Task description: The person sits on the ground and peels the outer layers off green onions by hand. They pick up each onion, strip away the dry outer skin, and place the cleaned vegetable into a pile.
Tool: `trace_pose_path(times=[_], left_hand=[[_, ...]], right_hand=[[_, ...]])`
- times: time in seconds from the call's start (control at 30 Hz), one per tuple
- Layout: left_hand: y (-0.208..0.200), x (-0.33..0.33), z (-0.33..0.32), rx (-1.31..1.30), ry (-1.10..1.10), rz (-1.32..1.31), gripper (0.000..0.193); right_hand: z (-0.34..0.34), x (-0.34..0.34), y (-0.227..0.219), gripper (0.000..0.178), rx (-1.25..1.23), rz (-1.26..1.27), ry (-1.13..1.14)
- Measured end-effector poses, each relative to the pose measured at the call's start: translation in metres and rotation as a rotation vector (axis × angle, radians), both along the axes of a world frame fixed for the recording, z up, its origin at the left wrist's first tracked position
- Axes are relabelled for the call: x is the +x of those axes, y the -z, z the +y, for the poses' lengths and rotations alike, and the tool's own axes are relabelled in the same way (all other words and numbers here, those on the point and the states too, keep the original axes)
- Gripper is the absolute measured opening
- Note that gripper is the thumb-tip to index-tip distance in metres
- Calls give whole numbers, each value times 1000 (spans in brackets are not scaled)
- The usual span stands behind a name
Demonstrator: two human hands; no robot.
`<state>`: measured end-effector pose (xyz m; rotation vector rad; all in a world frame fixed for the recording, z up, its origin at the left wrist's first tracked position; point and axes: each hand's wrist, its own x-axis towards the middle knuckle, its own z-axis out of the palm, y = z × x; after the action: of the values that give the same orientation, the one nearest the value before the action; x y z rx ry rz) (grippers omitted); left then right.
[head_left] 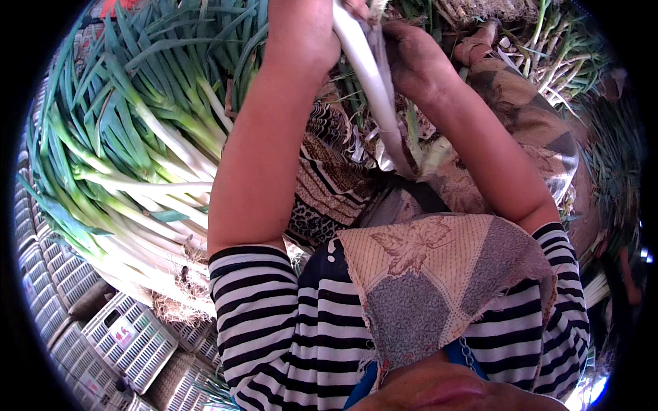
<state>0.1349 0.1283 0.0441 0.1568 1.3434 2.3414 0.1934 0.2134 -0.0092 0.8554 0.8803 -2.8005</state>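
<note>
A leek with a thick white shaft slants down from the top edge in front of my lap. My left hand is closed round its upper part; some of the fingers are cut off by the edge of the picture. Close against the other side of the shaft is my right hand, its fingers curled in. What it grips is hidden. A dull greyish strip of outer leaf runs along the leek between the two hands. The leek's lower end reaches toward my lap.
A big heap of leeks lies on my left, roots toward me. Under and beside it are white slatted plastic crates. Loose stalks and trimmings lie at the far right. Patterned cloth covers my legs.
</note>
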Motion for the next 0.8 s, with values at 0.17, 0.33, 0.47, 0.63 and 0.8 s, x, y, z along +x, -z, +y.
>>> trace_pose_path(times=[0.17,0.33,0.47,0.63,0.8], left_hand=[[-10,-35,-21,-14,-241,-1,33],[16,-96,-87,36,-383,-16,30],[38,-135,-134,169,-350,-132,34],[90,-190,-246,134,-403,-65,34],[43,-141,-161,-444,-707,38,28]], right_hand=[[-32,32,41,26,446,50,-572],[-14,65,22,31,219,-35,-738],[51,117,57,35,-445,162,-828],[121,213,65,35,-29,-131,-707],[164,248,57,41,-12,-85,-408]])
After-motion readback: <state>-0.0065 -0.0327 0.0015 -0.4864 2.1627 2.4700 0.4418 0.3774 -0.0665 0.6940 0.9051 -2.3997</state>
